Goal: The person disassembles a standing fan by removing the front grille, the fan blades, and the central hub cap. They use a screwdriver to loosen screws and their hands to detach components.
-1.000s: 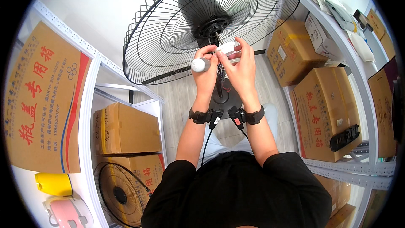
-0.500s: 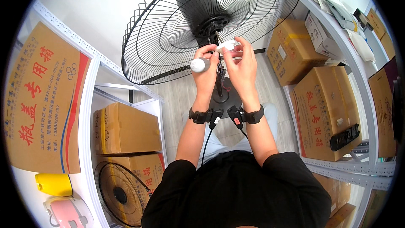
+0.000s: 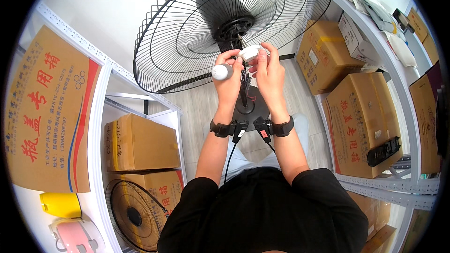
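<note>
Between my hands is a white plastic ring-shaped part [image 3: 250,53], held just in front of the bare metal shaft [image 3: 241,41] of a black pedestal fan. My right hand [image 3: 269,68] pinches the ring's right side with thumb and fingers. My left hand [image 3: 229,82] touches its left edge with the fingertips and also grips a grey cylindrical handle [image 3: 222,71] with a pale end against the palm. The far end of that handle is hidden by the fingers. Behind the ring stand the fan's wire rear grille [image 3: 183,42] and dark motor housing [image 3: 220,9].
The fan's round base [image 3: 251,110] stands on the floor between my legs. Another wire grille [image 3: 133,216] leans against cartons at lower left. Metal shelves with cardboard boxes [image 3: 140,143] flank both sides. A black part [image 3: 383,152] lies on a right-hand carton [image 3: 361,122].
The white ring has tilted, showing more of its side. My right fingers have shifted around its rim, while my left hand stays nearly still. The grille has moved slightly left.
</note>
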Demonstrator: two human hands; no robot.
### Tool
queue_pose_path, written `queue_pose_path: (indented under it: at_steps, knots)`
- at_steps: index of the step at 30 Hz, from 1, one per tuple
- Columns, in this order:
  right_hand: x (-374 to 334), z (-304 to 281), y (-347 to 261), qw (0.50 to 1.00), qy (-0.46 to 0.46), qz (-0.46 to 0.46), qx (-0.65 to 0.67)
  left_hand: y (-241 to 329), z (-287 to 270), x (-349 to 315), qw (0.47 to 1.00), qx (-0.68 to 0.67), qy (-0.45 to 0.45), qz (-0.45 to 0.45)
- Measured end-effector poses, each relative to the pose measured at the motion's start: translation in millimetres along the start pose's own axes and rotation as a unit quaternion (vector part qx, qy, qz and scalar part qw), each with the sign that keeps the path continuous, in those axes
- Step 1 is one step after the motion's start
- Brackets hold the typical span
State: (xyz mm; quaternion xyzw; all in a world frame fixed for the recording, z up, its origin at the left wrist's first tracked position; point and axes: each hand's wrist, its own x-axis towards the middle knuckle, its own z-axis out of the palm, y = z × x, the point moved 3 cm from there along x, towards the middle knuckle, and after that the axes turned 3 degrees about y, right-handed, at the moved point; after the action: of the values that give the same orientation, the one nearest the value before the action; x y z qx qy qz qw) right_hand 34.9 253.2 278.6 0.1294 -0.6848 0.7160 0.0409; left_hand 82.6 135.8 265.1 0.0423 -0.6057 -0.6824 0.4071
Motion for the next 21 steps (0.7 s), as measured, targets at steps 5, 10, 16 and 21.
queue_pose_path:
  at_steps: [5,10,16,21]
  knots:
    - [-7,4,-16,0.960,0.088,-0.237,-0.117,-5,-1,1,1.000,-0.030,0.001,0.007]
    - [0,0,-2,0.997,0.041,-0.063,-0.026,0,2,-1,1.000,-0.007,-0.006,0.005]
    - [-9,4,-16,0.965,0.080,-0.221,-0.120,-9,-2,2,1.000,-0.029,-0.001,0.012]
    - [-1,0,-7,1.000,-0.001,-0.022,-0.021,0,2,0,1.000,-0.001,-0.003,0.013]
